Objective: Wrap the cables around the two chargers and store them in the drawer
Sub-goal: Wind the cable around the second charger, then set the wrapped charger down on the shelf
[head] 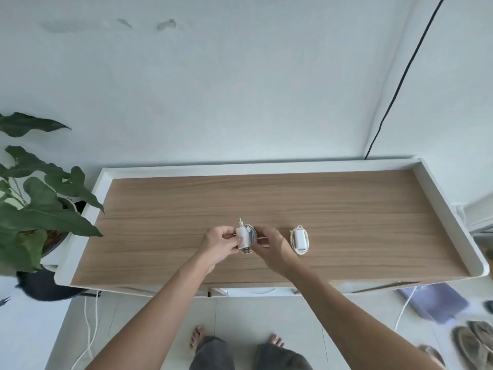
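While both hands (246, 243) grip one wrapped charger (246, 239), another (299, 239) lies beside.

A single head view is given, aimed steeply down from above at a desk (266, 198) against a wall (240, 89), with the floor (165, 324) seen below.

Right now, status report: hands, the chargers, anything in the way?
Left hand and right hand both on first charger, cable nearly wound. Second charger wrapped, lying on desk to the right. Neither stored. Nothing in the way.
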